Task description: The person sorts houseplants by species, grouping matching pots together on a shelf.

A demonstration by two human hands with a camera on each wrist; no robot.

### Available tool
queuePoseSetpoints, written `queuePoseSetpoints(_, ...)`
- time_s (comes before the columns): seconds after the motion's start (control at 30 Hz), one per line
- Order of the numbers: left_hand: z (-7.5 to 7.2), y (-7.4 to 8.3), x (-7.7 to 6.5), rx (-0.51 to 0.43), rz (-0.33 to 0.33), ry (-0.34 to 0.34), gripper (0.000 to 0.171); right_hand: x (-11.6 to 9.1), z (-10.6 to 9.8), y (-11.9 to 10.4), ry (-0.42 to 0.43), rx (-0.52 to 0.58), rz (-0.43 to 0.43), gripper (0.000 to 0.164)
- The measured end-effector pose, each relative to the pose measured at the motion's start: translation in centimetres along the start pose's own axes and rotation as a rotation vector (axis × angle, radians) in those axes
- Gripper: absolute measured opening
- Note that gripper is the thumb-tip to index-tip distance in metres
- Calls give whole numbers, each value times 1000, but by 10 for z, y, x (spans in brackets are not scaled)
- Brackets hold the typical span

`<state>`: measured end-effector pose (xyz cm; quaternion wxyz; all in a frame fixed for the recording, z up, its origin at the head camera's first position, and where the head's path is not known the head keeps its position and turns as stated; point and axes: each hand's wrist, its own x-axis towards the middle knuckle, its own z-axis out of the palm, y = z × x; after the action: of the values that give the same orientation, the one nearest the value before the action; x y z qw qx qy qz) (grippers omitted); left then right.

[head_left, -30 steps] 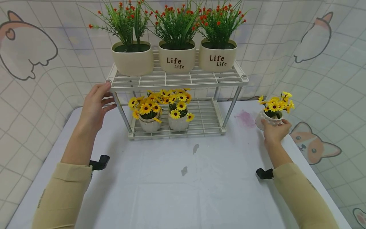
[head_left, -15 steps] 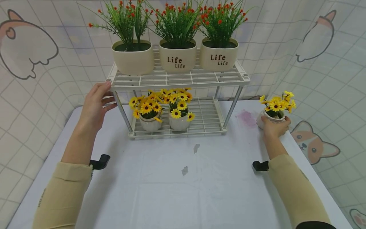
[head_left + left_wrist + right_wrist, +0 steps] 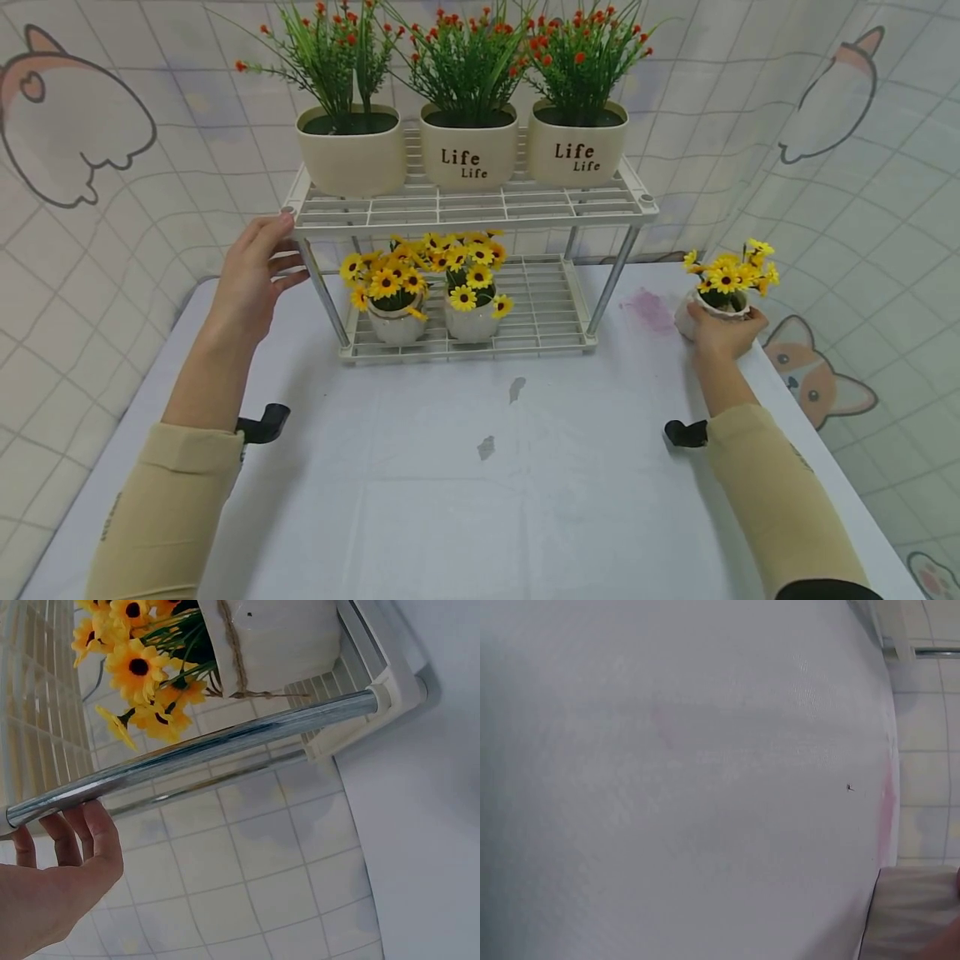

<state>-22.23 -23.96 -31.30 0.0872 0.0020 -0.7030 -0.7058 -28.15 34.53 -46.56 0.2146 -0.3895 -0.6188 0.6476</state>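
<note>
My left hand (image 3: 251, 271) holds the upper left corner of a white two-tier wire rack (image 3: 468, 223), thumb on the corner. In the left wrist view its bent fingers (image 3: 97, 829) touch the rack's metal post (image 3: 195, 756). My right hand (image 3: 723, 333) grips a small white pot of yellow flowers (image 3: 726, 279) near the table's right edge. The right wrist view catches only part of this white pot (image 3: 911, 904), at the lower right. Two similar flower pots, one on the left (image 3: 396, 323) and one nearer the middle (image 3: 471, 319), stand upright on the lower shelf.
Three cream planters stand on the upper shelf: left (image 3: 352, 158), middle (image 3: 468, 150) and right (image 3: 577, 146), each with red-flowered plants. The lower shelf's right part (image 3: 543, 304) shows bare wire. White cloth (image 3: 450, 517) covers the table, with a pink stain (image 3: 648, 310) beside the rack.
My right forearm has shifted slightly forward and left while the hand keeps its grip on the flower pot, which has barely moved. The left hand stays on the rack corner.
</note>
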Motion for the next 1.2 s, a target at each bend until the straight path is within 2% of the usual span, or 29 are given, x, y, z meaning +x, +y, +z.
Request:
queuePoseSetpoints(0.17, 0, 0, 0, 4, 3, -7, 44, -1, -5, -3, -17, -5, -12, 101)
queuePoseSetpoints(0.3, -1, 0, 0, -5, -8, -12, 44, 0, -10, -4, -32, 11, 20, 105)
queuePoseSetpoints(0.5, 0, -1, -1, -33, -7, -23, 38, 0, -15, -3, -38, -87, 3, 106)
queuePoseSetpoints(0.67, 0, -2, -1, -24, -7, -17, 41, -2, -18, -1, -42, -96, -5, 104)
queuePoseSetpoints(0.73, -1, -2, 0, -34, -12, -17, 40, -5, -19, 0, -52, -103, 0, 104)
queuePoseSetpoints(0.9, -2, -2, 1, -50, -14, -19, 34, -15, -18, 0, -88, -200, -8, 104)
queuePoseSetpoints(1.0, -1, -1, 1, -29, -9, -20, 36, -22, -20, -1, -116, -260, -24, 105)
queuePoseSetpoints(1.2, -2, 0, 0, -13, -6, -17, 39, -38, -22, -2, -183, -277, -59, 107)
